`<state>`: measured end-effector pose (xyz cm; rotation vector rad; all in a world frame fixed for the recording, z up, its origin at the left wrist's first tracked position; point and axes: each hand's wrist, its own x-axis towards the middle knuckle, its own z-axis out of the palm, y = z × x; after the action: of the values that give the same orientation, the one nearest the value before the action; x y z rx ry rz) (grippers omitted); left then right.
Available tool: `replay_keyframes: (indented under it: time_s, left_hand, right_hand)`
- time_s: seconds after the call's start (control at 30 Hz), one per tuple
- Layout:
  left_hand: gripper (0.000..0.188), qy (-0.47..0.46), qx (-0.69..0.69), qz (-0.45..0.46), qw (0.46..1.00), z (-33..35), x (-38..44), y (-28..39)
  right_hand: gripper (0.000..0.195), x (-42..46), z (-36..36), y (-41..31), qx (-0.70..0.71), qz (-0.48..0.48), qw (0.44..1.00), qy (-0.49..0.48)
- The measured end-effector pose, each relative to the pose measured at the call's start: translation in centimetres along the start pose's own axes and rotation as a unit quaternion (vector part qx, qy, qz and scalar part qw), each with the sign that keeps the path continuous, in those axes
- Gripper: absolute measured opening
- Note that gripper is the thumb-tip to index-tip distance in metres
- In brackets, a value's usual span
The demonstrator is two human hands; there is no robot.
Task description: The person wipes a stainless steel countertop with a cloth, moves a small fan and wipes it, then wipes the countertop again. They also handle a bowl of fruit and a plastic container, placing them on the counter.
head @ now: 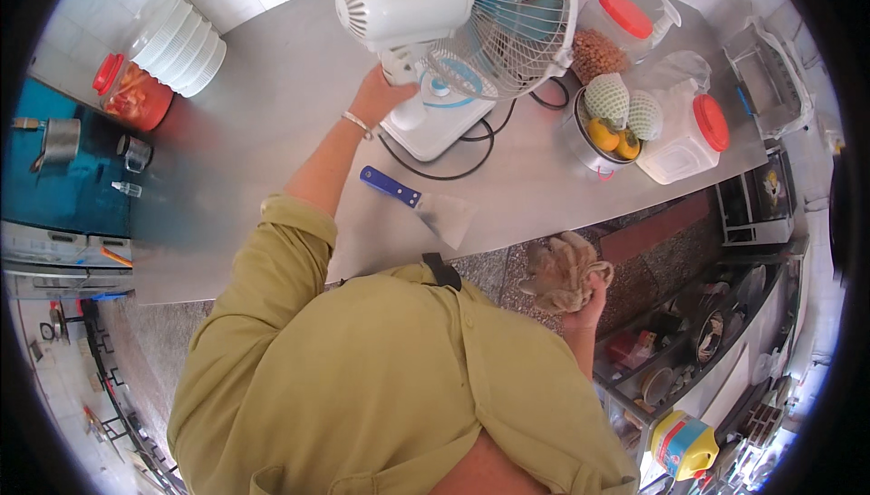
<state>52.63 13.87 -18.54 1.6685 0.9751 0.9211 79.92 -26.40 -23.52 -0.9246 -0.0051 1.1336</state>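
My left hand (384, 99) grips the neck of a white electric fan (408, 2), just above its base (435, 131). The fan has a wire guard and blue blades, and it stands on a stainless steel table (272, 128). Bunched in my right hand (586, 304) is a brown cloth (563, 270), held off the table's front edge above the floor. A scraper (418, 201) with a blue handle and a wide metal blade lies on the table in front of the fan base.
A metal pot (591, 145) holds persimmons and foam-netted fruit. Beside it lies a plastic jar with a red lid (711, 122). White stacked baskets (180, 49) and a red-lidded jar (136, 94) stand at the left. The fan's black cord (469, 172) loops over the table.
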Motion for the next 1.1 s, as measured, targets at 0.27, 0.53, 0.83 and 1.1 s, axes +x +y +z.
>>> replay_keyframes:
  time_s: [0.27,0.53,0.83,1.1]
  left_hand:
    - [0.047,0.158,0.092,0.000,0.983,-2.5,1.7,-1.2]
    - [0.051,0.075,0.013,-0.031,0.997,-6.3,4.6,-3.4]
    - [0.054,0.102,0.034,-0.026,0.994,-5.7,3.5,-2.3]
    - [0.048,0.047,0.049,-0.058,0.996,-7.6,4.0,-2.4]
  right_hand:
    - [0.042,6.4,12.3,0.4,-0.035,-0.099,0.993,-0.055]
    - [0.027,15.7,23.1,10.0,-0.507,-0.458,0.696,-0.220]
    - [0.042,20.4,29.2,14.3,-0.679,-0.513,0.486,-0.201]
    - [0.028,32.3,24.9,11.0,-0.687,-0.430,0.575,-0.113]
